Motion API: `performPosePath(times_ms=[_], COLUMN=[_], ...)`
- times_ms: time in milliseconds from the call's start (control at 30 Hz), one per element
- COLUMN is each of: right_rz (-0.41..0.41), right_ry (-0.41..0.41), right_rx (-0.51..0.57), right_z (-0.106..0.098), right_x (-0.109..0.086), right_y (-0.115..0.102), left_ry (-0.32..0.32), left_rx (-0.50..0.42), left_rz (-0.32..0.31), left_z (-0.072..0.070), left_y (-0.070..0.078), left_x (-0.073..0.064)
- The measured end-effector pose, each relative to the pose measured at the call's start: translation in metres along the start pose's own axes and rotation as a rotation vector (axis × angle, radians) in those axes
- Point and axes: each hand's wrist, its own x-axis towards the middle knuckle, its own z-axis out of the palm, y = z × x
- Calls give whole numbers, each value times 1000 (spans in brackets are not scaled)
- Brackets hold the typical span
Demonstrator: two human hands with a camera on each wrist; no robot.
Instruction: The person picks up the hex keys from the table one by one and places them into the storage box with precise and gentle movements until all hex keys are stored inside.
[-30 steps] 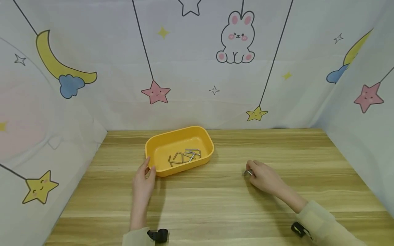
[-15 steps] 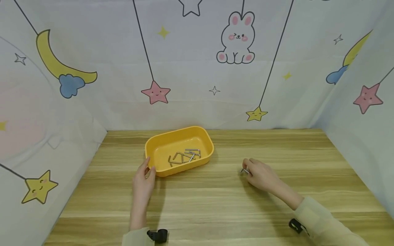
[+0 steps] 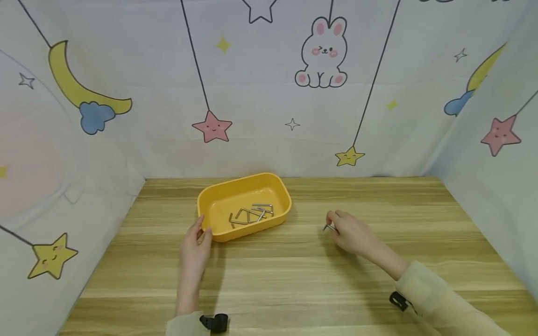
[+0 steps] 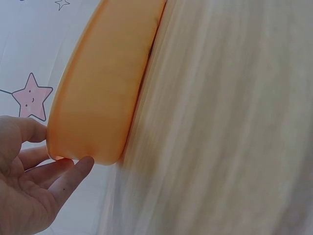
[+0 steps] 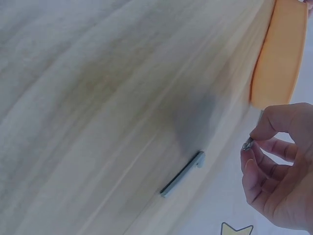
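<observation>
A yellow box (image 3: 275,223), rounded and shallow, stands on the table with several L-shaped metal hex keys (image 3: 252,217) inside. My left hand (image 3: 195,252) holds its near left corner, thumb on the outer wall and fingers at the rim; the left wrist view shows that hand (image 4: 34,181) against the box end (image 4: 93,122). To the right of the box, my right hand (image 3: 353,235) pinches a small hex key (image 3: 331,227) between thumb and fingers above the table. In the right wrist view, that hand (image 5: 283,176) partly hides it.
Another grey L-shaped key (image 5: 181,176) lies on the table in the right wrist view. The wooden table (image 3: 269,289) runs back to a printed cloth wall (image 3: 260,154), with cloth on both sides too. Black wrist straps (image 3: 215,322) sit on the sleeves.
My right hand has moved left and slightly away from me, toward the box, carrying the hex key. The left hand and the box have stayed in place.
</observation>
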Motion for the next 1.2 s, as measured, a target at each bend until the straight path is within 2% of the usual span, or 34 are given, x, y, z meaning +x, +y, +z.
performPosePath(times_ms=[267,600,933,1200], right_rz=[-17,9,39,-15], right_ry=[12,7,-16,23], right_rx=[28,37,39,69], right_z=[-9,-15,-20,-26], right_x=[18,41,56,67], right_y=[-13,-27,-38,-41], left_ry=[-11,-20,-9,-15], left_rx=[-3,-1,14,17], left_rz=[-11,-26,-4,-19], left_z=[-2,-3,-3,-3], left_y=[2,3,3,5], left_x=[1,1,3,1])
